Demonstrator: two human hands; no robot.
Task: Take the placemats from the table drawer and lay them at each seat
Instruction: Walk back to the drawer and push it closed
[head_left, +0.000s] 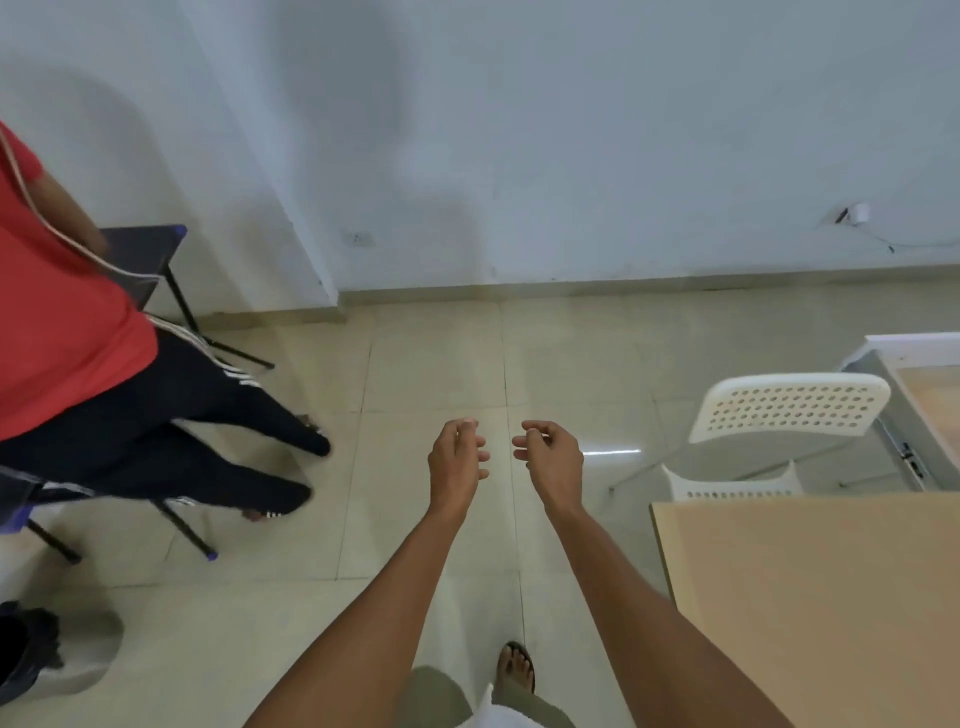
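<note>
Wooden table lies right of both empty hands, left hand and right hand (fingers loosely curled).

Pale beige tiled floor w/ grey grout lines runs to a white wall at the top. On it, right: a white perforated plastic chair, just beside a light wood-topped worktop at lower right. Left: a black metal-legged chair near the wall, feet of a seated person in red shirt & dark trousers. Bottom left: a dark bag on the tiles.
</note>
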